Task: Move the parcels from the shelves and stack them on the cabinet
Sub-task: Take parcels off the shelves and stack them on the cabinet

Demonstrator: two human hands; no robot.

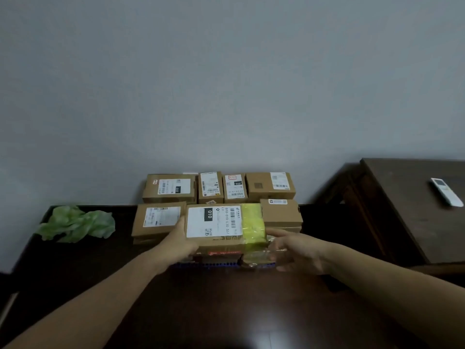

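Note:
A brown cardboard parcel (pixel 226 222) with a white label and yellow tape sits on top of a lower parcel (pixel 226 258) on the dark cabinet (pixel 226 311). My left hand (pixel 180 241) grips its left side, thumb on the top face. My right hand (pixel 295 253) holds its right end, fingers curled at the taped corner. Several more parcels stand behind: a row against the wall (pixel 219 187), one at the left (pixel 158 219), and a stack at the right (pixel 280 214).
Crumpled green plastic (pixel 75 224) lies at the cabinet's back left. A second dark cabinet (pixel 415 222) stands to the right with a white remote control (pixel 446 191) on top. A grey wall is behind everything.

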